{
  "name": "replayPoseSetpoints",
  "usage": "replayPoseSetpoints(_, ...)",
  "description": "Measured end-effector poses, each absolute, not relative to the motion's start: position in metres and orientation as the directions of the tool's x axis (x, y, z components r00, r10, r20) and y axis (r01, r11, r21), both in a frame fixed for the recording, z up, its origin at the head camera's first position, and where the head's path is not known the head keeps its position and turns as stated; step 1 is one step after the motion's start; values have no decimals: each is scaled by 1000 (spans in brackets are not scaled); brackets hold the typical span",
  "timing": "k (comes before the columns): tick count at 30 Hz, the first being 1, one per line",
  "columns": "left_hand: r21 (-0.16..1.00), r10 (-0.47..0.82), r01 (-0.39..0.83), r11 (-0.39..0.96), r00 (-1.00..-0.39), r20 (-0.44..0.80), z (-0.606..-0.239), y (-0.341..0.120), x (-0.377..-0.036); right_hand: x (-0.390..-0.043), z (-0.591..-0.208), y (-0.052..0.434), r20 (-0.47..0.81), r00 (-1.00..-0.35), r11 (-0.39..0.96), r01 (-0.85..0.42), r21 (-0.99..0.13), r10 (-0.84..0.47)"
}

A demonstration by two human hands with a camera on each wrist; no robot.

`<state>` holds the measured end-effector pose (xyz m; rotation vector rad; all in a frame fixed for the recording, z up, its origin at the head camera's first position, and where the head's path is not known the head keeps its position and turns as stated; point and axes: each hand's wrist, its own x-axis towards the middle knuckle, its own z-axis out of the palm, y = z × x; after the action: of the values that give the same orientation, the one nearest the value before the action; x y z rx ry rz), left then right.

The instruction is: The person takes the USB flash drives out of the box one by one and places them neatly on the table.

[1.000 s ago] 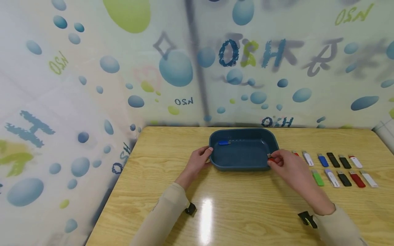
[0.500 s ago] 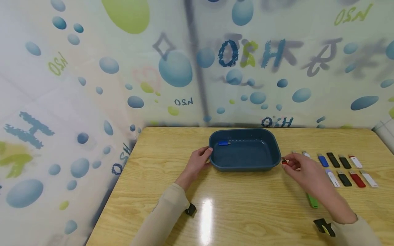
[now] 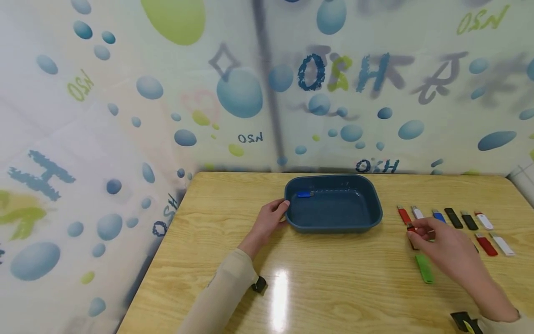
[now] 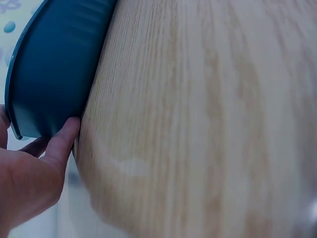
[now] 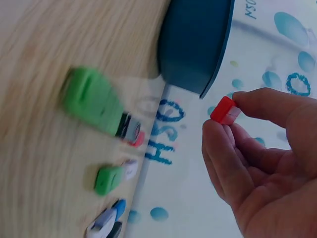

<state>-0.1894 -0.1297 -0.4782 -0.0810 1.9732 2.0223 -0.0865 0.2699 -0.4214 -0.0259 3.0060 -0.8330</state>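
My left hand [image 3: 269,217] holds the left end of a dark blue plastic basin [image 3: 333,229]; in the left wrist view its fingers [image 4: 63,141] rest against the outer wall. Inside the basin lies a blue USB stick [image 3: 304,195]. My right hand [image 3: 448,246] is above the table, right of the basin. Between its thumb and fingertips it pinches a small red USB stick [image 5: 226,110]. Just behind that hand lies another red USB stick [image 3: 403,215], and a green USB stick [image 3: 424,269] lies nearer the front. The hand partly hides several more.
Several USB sticks lie in rows at the right, among them a black one [image 3: 453,218], a dark red one [image 3: 486,245] and a white one [image 3: 502,244]. The wooden table [image 3: 333,287] meets a patterned wall covering [image 3: 354,106] at the back.
My right hand has moved right, from the basin's right rim to the rows of sticks, still pinching the red USB stick. My left hand and the basin stay in place.
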Motion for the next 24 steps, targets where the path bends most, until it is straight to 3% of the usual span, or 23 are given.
replayPoseSetpoints(8,966,196,-259,-2,-947,-254,-477,-130,-188,-83,-427,293,-87,-995,870,80,-486,43)
replayPoseSetpoints(24,967,193,-254,18,-948,-253,-475,-130,-187,-79,-442,317,-257,-966,879,145,-453,27)
